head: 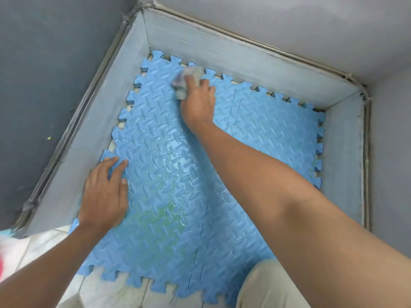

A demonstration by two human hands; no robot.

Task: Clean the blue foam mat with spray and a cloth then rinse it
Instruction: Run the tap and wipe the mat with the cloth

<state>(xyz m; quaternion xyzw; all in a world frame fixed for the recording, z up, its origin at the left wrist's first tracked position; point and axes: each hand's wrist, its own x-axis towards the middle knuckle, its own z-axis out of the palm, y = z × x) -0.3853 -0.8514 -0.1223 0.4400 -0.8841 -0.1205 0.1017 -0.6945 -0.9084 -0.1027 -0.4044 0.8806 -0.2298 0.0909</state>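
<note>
Both hands are down on the blue foam mat (255, 134), which lies on the white tiled floor (106, 290), tucked into a corner of grey skirting (233, 56). The right hand (199, 105) has its fingers curled round a crumpled pale cloth (186, 80), pressed near the mat's far toothed edge. The left hand (104, 196) lies flat by the left edge, fingers straight. A wet greenish patch (169, 214) shines mid-mat.

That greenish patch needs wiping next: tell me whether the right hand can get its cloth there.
Probably yes: the greenish patch lies bare on the blue foam mat, nearer than the right hand gripping the cloth; the left hand rests beside it.
</note>
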